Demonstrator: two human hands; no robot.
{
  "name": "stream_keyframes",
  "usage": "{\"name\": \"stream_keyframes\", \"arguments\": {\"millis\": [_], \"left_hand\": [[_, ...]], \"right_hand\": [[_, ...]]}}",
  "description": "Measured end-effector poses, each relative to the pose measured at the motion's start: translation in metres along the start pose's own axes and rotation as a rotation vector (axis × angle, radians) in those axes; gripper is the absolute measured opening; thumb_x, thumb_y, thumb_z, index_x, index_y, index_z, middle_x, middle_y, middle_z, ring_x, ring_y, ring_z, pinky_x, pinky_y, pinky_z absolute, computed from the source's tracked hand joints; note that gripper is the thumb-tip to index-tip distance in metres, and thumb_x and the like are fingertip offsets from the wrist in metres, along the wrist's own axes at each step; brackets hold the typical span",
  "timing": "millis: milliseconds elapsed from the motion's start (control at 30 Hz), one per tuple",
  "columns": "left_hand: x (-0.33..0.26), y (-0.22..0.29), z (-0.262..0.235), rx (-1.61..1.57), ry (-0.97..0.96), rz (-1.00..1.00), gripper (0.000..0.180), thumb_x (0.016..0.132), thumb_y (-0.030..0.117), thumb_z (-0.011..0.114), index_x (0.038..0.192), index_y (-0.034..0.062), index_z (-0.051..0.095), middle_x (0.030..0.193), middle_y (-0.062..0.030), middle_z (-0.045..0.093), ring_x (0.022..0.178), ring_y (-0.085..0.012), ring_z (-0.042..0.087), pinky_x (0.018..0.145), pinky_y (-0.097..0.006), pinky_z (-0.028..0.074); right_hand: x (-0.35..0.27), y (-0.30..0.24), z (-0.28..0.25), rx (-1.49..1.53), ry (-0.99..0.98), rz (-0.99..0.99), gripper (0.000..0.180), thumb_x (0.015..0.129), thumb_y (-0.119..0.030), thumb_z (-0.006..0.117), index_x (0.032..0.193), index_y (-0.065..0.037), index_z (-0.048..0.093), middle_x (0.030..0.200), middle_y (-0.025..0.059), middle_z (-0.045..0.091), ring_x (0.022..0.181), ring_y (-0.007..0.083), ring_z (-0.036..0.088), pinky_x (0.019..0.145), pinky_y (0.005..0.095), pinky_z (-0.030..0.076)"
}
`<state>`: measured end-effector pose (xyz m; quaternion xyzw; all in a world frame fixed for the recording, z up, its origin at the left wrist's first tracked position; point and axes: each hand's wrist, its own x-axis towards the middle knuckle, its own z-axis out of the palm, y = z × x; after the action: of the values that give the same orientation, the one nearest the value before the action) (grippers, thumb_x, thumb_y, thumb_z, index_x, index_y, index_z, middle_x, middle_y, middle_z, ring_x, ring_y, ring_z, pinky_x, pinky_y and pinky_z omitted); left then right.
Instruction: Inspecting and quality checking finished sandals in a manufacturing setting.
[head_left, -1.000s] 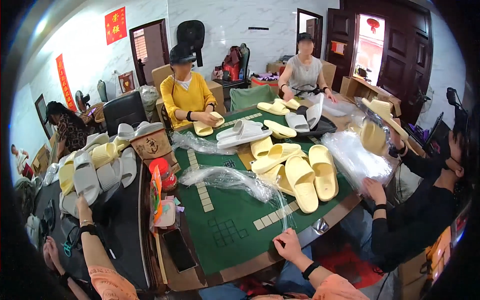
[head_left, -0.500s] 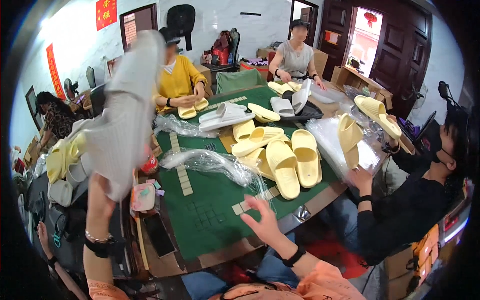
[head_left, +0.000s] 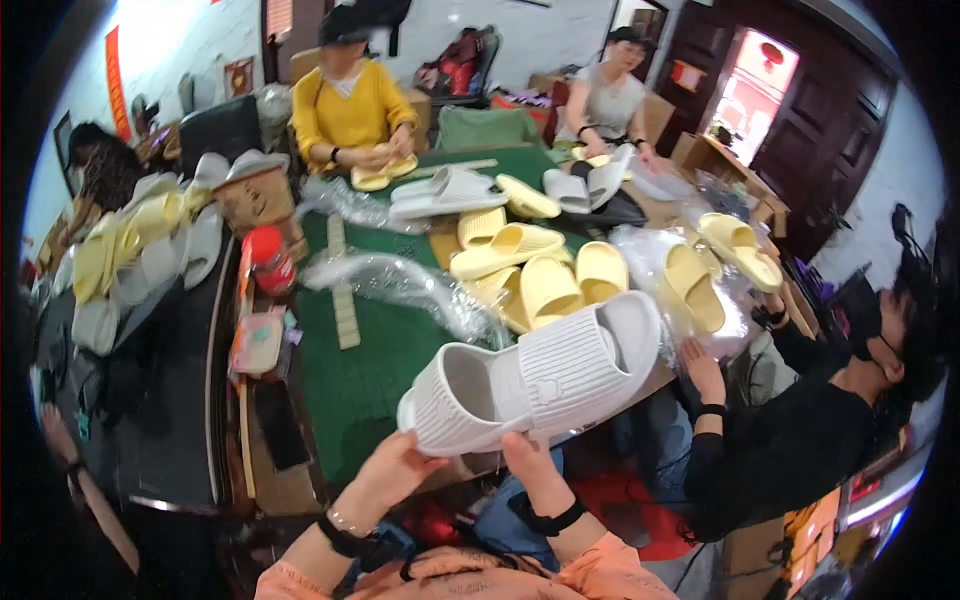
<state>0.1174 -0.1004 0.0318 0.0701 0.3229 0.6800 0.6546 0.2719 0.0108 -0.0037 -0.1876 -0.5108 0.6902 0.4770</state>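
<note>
A pair of pale grey slide slippers with ribbed straps is held up over the near edge of the green table. My left hand grips them at their lower left end, fingers closed on the edge. Beneath the middle, my right hand holds their underside, and its fingertips are partly hidden behind the slippers. Just beyond lies a pile of pale yellow slippers, partly covered by the grey pair. A clear plastic bag is stretched across the table left of that pile.
On the left, a black table carries a heap of yellow and grey slippers. A red-lidded jar and a dark phone stand along the table's left edge. Co-workers handle slippers opposite and at the right, where clear bags are stacked.
The grey slippers have come down from upper left to the front middle. My right hand, open and free before, now holds them too. The view has shifted.
</note>
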Motion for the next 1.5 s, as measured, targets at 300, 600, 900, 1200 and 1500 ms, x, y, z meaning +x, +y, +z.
{"name": "stream_keyframes", "arguments": {"millis": [300, 600, 900, 1200, 1500], "left_hand": [[-0.006, 0.032, 0.011, 0.157, 0.007, 0.051, 0.029, 0.090, 0.006, 0.039, 0.119, 0.0060, 0.031, 0.112, -0.0100, 0.050, 0.096, -0.0210, 0.057, 0.075, -0.036, 0.053], [-0.010, 0.137, -0.061, 0.742, 0.201, 0.335, 0.037, 0.087, 0.009, 0.047, 0.124, 0.0041, 0.041, 0.115, -0.0052, 0.050, 0.100, -0.0136, 0.052, 0.086, -0.027, 0.042], [0.094, 0.152, -0.126, 1.451, 0.263, 0.243, 0.044, 0.086, 0.016, 0.050, 0.129, 0.0086, 0.040, 0.119, -0.0092, 0.051, 0.105, -0.0160, 0.048, 0.090, -0.028, 0.037], [0.078, 0.111, -0.086, 1.707, 0.581, 0.819, 0.028, 0.082, 0.015, 0.053, 0.105, 0.0001, 0.057, 0.097, -0.0168, 0.061, 0.087, -0.0255, 0.059, 0.078, -0.032, 0.045], [0.024, 0.002, -0.055, 1.396, 0.349, 0.815, 0.011, 0.078, 0.005, 0.054, 0.084, -0.0009, 0.060, 0.071, -0.0138, 0.058, 0.068, -0.0244, 0.056, 0.062, -0.033, 0.044]], "right_hand": [[-0.013, -0.014, -0.001, -0.236, -0.042, -0.245, 0.083, 0.071, -0.043, 0.068, 0.131, -0.001, 0.027, 0.128, 0.0102, 0.037, 0.116, 0.0251, 0.037, 0.098, 0.0388, 0.031], [0.056, -0.066, 0.017, 0.152, -0.343, 0.295, 0.069, 0.076, -0.033, 0.053, 0.130, 0.003, 0.029, 0.125, 0.0173, 0.043, 0.111, 0.0298, 0.047, 0.094, 0.0401, 0.039], [0.090, 0.055, -0.002, -0.009, -0.227, 0.664, 0.032, 0.083, -0.020, 0.055, 0.105, 0.003, 0.055, 0.096, 0.0105, 0.061, 0.085, 0.0180, 0.059, 0.073, 0.0285, 0.048], [0.075, -0.031, -0.054, -0.880, -0.169, 0.194, 0.026, 0.082, -0.012, 0.058, 0.103, 0.003, 0.057, 0.089, 0.0049, 0.060, 0.076, 0.0083, 0.053, 0.066, 0.0230, 0.043], [0.023, -0.035, -0.045, -1.238, -0.772, -0.236, 0.019, 0.062, 0.001, 0.063, 0.079, -0.005, 0.060, 0.077, 0.0082, 0.053, 0.081, 0.0272, 0.049, 0.073, 0.0365, 0.040]]}}
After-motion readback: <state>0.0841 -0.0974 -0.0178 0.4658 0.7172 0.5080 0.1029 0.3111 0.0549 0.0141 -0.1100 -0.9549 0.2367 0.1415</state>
